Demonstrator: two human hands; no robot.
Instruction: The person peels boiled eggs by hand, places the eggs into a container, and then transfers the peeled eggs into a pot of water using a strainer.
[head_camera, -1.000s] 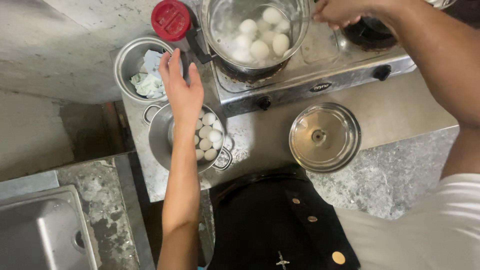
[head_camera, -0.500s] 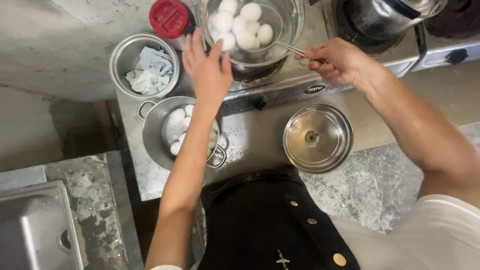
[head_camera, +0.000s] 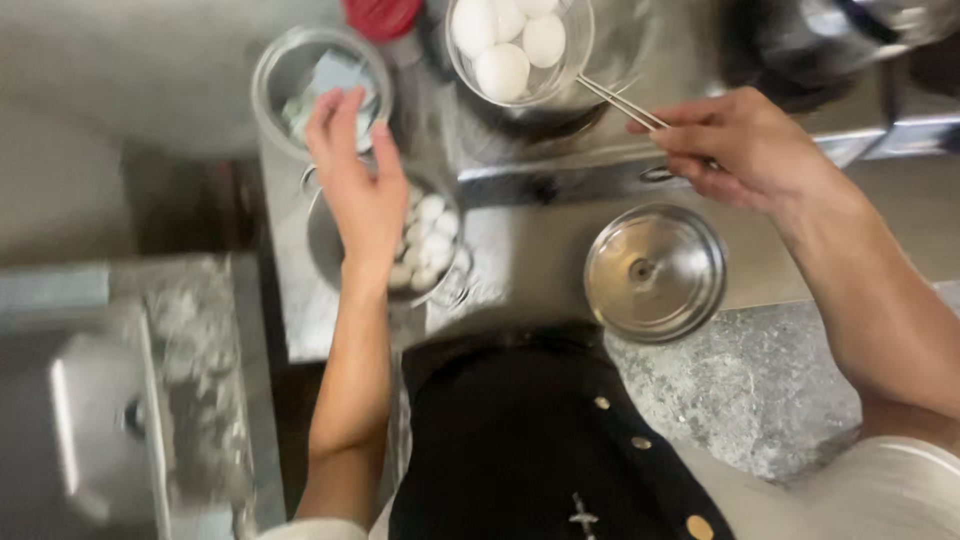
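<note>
My left hand hovers with fingers spread and nothing in it, above a steel bowl of small white eggs and close to a steel container of scraps. My right hand grips a thin metal handle that runs to a wire strainer holding three large white eggs. The strainer hangs over a pot on the stove. The picture is blurred by motion.
A steel pot lid lies knob-up on the counter under my right forearm. A red cap sits at the top. A steel sink is at lower left. Another pot stands on the right burner.
My left hand drew back from the pot on the stove to above the bowl of small eggs. The strainer with eggs has come up clear of the pot. The camera view has shifted.
</note>
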